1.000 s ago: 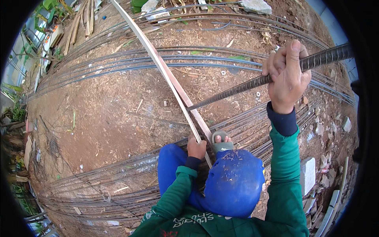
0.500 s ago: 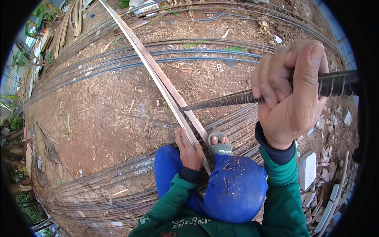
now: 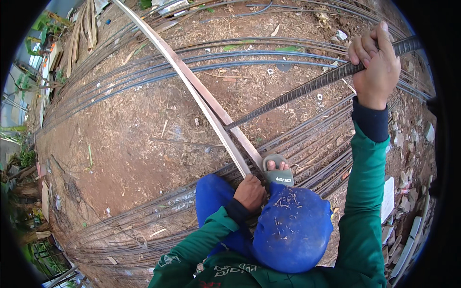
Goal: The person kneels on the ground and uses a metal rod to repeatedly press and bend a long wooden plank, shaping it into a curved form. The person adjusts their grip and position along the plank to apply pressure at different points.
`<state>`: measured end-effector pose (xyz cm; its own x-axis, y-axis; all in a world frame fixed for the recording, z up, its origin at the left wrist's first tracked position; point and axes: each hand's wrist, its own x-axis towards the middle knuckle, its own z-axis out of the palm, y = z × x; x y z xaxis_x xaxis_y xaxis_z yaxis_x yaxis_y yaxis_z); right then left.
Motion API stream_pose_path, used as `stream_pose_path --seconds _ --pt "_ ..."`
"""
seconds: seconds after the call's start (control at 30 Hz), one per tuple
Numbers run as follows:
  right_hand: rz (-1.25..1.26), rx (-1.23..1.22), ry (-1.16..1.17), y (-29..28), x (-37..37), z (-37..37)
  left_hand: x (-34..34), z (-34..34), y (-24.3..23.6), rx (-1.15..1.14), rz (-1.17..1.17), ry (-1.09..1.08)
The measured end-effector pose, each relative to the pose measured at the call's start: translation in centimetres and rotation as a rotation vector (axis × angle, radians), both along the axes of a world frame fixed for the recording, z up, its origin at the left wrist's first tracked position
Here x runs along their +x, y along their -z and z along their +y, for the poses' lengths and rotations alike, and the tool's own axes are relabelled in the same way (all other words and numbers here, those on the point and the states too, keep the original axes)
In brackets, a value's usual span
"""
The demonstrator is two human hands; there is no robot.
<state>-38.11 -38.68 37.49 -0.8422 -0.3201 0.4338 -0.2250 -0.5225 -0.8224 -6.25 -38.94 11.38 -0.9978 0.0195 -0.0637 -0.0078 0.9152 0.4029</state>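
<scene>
Left hand [image 3: 250, 193] shifted; soil [image 3: 117, 149] littered.

Pale capitals [image 3: 283, 180] run across the strap of the grey-green slide sandal [image 3: 278, 174], just beyond the blue-trousered right knee [image 3: 293, 230]. Left of that knee and below, white lettering [image 3: 235, 270] stands on the green shirt [image 3: 261, 278], red print [image 3: 210, 285] beneath; farther left, tiny white print [image 3: 168, 260] marks the left sleeve [image 3: 196, 246], illegible.
</scene>
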Motion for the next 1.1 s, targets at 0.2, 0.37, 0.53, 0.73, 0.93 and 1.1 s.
stream_pose_path --seconds 0.2,0.37,0.53,0.73,0.93,1.1 --pt "-0.059 0.001 0.049 2.9 -6.2 0.5 0.4 -0.3 0.3 -0.001 0.054 0.008" --pt "-0.188 0.022 0.121 4.3 -8.9 0.3 0.5 -0.3 0.4 0.073 0.069 -0.014" --pt "-0.177 0.002 0.105 1.8 -3.8 0.5 0.5 -0.3 -0.3 0.05 0.02 -0.04" --pt "0.026 -0.057 -0.11 2.1 -2.2 2.2 1.3 -0.2 -0.4 0.017 0.018 -0.04" --pt "-0.396 -0.043 0.188 6.9 -9.0 5.2 1.0 -0.4 0.2 0.02 0.08 -0.043" --pt "-0.142 -0.09 -0.004 2.7 -0.9 6.6 0.1 0.0 0.3 0.028 0.127 -0.078"
